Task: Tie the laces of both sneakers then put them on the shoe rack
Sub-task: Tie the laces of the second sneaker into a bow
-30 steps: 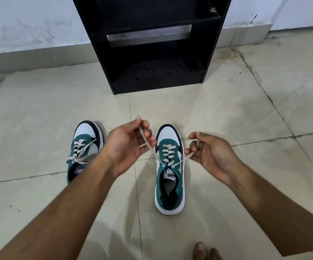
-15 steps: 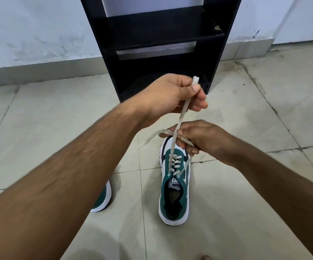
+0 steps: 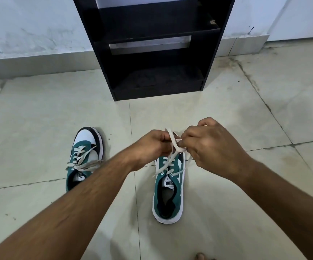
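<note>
Black shoe rack (image 3: pixel 152 53) against the wall, its top cut off by the frame. Right sneaker (image 3: pixel 168 186) on the tiled floor (image 3: pixel 39 119) before it, toe hidden behind both hands. Left hand (image 3: pixel 150 147) and right hand (image 3: pixel 210 147) pinch its white lace (image 3: pixel 172 145) together above the tongue. Left sneaker (image 3: pixel 85 156) lies alongside, heel hidden by the forearm, laces loose.
</note>
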